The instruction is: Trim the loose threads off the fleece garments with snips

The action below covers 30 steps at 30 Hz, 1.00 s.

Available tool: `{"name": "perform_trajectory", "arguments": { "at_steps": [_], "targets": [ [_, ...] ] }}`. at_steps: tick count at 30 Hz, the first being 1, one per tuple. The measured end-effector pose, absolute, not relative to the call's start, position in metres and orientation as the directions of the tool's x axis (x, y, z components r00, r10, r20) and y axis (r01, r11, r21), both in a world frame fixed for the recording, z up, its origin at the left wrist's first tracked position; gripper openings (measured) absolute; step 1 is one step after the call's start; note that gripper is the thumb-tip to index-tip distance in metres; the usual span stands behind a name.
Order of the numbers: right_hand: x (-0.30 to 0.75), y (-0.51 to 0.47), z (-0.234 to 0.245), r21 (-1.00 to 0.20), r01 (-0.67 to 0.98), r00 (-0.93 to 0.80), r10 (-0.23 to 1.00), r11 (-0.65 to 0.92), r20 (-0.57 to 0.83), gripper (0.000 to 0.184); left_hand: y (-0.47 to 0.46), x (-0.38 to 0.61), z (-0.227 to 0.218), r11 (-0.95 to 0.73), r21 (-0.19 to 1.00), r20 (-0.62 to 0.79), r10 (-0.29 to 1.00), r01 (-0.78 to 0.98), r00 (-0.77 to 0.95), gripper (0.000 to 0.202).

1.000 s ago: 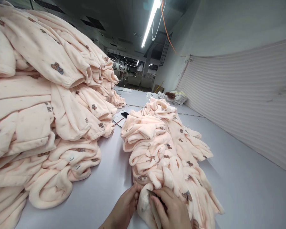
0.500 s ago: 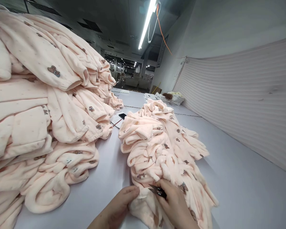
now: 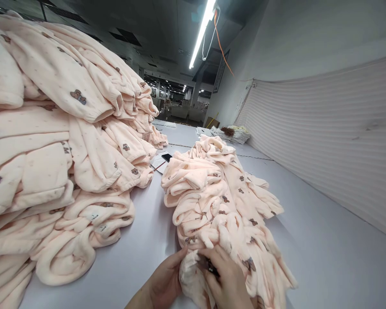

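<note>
A heap of pale pink fleece garments [image 3: 196,206] with small bear prints lies on the table in front of me. At its near end, my left hand [image 3: 167,274] grips an edge of the garment between thumb and fingers. My right hand [image 3: 227,274] is closed around black thread snips [image 3: 209,266], partly hidden by its fingers. The snips' blades point left over the whitish fabric held by my left hand; their tips are blurred against it.
A tall pile of the same pink garments [image 3: 51,150] fills the left side. A dark phone [image 3: 166,157] and paper [image 3: 157,160] lie between the piles. Stacked cloth pieces [image 3: 239,134] sit farther back. Striped pale sheeting [image 3: 324,137] hangs along the right wall.
My right hand has turned and brought the snips closer over the fabric edge. My left hand has shifted slightly, and the held fabric now shows more of its whitish side.
</note>
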State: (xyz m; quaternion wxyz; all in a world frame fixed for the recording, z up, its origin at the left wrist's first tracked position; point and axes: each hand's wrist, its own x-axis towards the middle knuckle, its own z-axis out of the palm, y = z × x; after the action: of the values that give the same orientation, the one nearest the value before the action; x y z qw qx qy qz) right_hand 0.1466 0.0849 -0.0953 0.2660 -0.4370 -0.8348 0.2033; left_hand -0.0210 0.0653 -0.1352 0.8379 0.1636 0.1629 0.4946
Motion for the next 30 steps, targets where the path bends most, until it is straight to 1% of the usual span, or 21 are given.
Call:
{"name": "perform_trajectory", "arguments": {
  "at_steps": [1,3,4,5,6,7,8,9,10,12,13,14,15,17,19,22,24,26,28,30],
  "targets": [
    [0.145,0.089,-0.097,-0.575,0.614,-0.474,0.835,0.541,0.279,0.027,0.064,-0.021,-0.132,0.437,0.486,-0.108,0.889,-0.757,0.444,0.027],
    [0.146,0.096,-0.097,-0.634,0.599,-0.411,0.867,0.490,0.282,0.016,0.063,-0.023,-0.128,0.385,0.599,-0.129,0.912,-0.702,0.390,0.023],
    [0.147,0.097,-0.096,-0.673,0.590,-0.358,0.892,0.445,0.276,0.016,0.063,-0.024,-0.126,0.357,0.651,-0.148,0.925,-0.670,0.349,0.022],
    [0.149,0.096,-0.096,-0.703,0.587,-0.309,0.913,0.402,0.265,0.021,0.064,-0.026,-0.125,0.328,0.694,-0.166,0.939,-0.641,0.301,0.021],
    [0.150,0.093,-0.097,-0.711,0.594,-0.276,0.926,0.376,0.258,0.024,0.065,-0.027,-0.123,0.302,0.727,-0.177,0.950,-0.616,0.256,0.021],
    [0.151,0.088,-0.099,-0.696,0.615,-0.263,0.929,0.371,0.262,0.024,0.066,-0.028,-0.122,0.281,0.751,-0.181,0.958,-0.597,0.224,0.021],
    [0.152,0.082,-0.104,-0.657,0.647,-0.269,0.922,0.386,0.277,0.020,0.068,-0.029,-0.120,0.268,0.768,-0.176,0.962,-0.582,0.210,0.022],
    [0.152,0.075,-0.110,-0.597,0.687,-0.281,0.909,0.414,0.307,0.016,0.070,-0.029,-0.118,0.258,0.780,-0.168,0.964,-0.570,0.206,0.022],
    [0.151,0.070,-0.118,-0.517,0.731,-0.296,0.889,0.446,0.349,0.016,0.071,-0.029,-0.116,0.252,0.788,-0.160,0.965,-0.561,0.208,0.023],
    [0.150,0.063,-0.134,-0.365,0.790,-0.321,0.839,0.493,0.440,0.026,0.075,-0.028,-0.114,0.248,0.806,-0.152,0.964,-0.537,0.217,0.026],
    [0.149,0.062,-0.139,-0.327,0.790,-0.336,0.812,0.519,0.477,0.031,0.076,-0.028,-0.113,0.248,0.819,-0.154,0.964,-0.517,0.219,0.028],
    [0.150,0.063,-0.143,-0.327,0.771,-0.345,0.790,0.547,0.506,0.034,0.077,-0.028,-0.113,0.247,0.835,-0.158,0.963,-0.491,0.216,0.029],
    [0.151,0.065,-0.143,-0.359,0.737,-0.348,0.777,0.573,0.525,0.034,0.077,-0.029,-0.114,0.245,0.854,-0.165,0.964,-0.458,0.208,0.031],
    [0.155,0.070,-0.137,-0.480,0.650,-0.328,0.787,0.589,0.522,0.025,0.078,-0.032,-0.117,0.221,0.902,-0.167,0.971,-0.370,0.171,0.035],
    [0.160,0.074,-0.125,-0.588,0.608,-0.271,0.835,0.534,0.478,0.019,0.077,-0.035,-0.120,0.160,0.954,-0.135,0.984,-0.253,0.113,0.038],
    [0.163,0.075,-0.112,-0.662,0.609,-0.210,0.893,0.438,0.398,0.024,0.069,-0.040,-0.126,0.030,0.998,-0.030,1.000,-0.060,0.000,0.037],
    [0.163,0.075,-0.110,-0.644,0.631,-0.236,0.897,0.433,0.373,0.024,0.060,-0.044,-0.129,-0.025,0.999,0.028,0.997,0.044,-0.072,0.034],
    [0.161,0.075,-0.113,-0.577,0.675,-0.287,0.884,0.460,0.369,0.022,0.047,-0.052,-0.131,-0.030,0.993,0.042,0.993,0.111,-0.109,0.035],
    [0.160,0.076,-0.117,-0.516,0.711,-0.319,0.873,0.478,0.369,0.021,0.032,-0.061,-0.134,0.010,0.991,0.003,0.995,0.132,-0.098,0.037],
    [0.158,0.077,-0.119,-0.501,0.727,-0.311,0.875,0.470,0.371,0.022,0.016,-0.071,-0.135,0.078,0.990,-0.070,0.995,0.117,-0.070,0.038]
  ]
}}
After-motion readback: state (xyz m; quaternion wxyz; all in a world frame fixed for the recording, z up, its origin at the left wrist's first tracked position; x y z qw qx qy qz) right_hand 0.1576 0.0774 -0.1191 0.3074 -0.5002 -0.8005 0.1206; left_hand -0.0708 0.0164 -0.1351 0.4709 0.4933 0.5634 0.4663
